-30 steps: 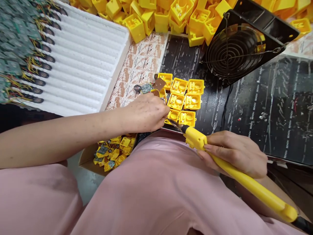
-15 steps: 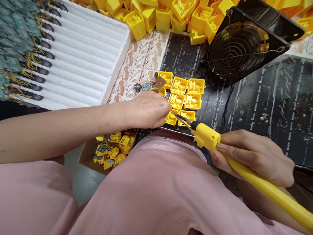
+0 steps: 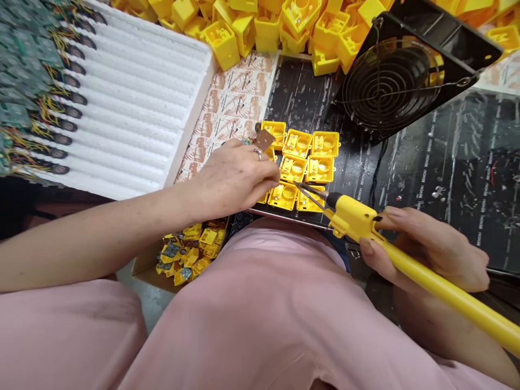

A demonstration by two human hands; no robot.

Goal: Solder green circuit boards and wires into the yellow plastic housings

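Note:
My right hand (image 3: 434, 246) holds a yellow soldering iron (image 3: 357, 216), its thumb and fingers closed around the front of the handle. The iron's thin metal tip points left, over the group of small open yellow plastic cases (image 3: 282, 195). At the left side of these cases, my left hand (image 3: 239, 173) is bent with thumb and fingers drawn together. Whatever lies between its fingertips is hidden. Just beyond its knuckles a small brown board (image 3: 264, 140) rests against the cases.
A white foam tray (image 3: 142, 97) carries grey-green circuit boards (image 3: 24, 81) with wires and round black parts. Yellow housings (image 3: 264, 32) are heaped at the back. A black fan (image 3: 385, 81) stands right of them. A carton (image 3: 150, 271) of yellow parts sits below my left forearm.
The soldering iron's tip has drawn back to the right, away from my left hand. My left hand has shifted left and rolled, so its ring and thumb side now show.

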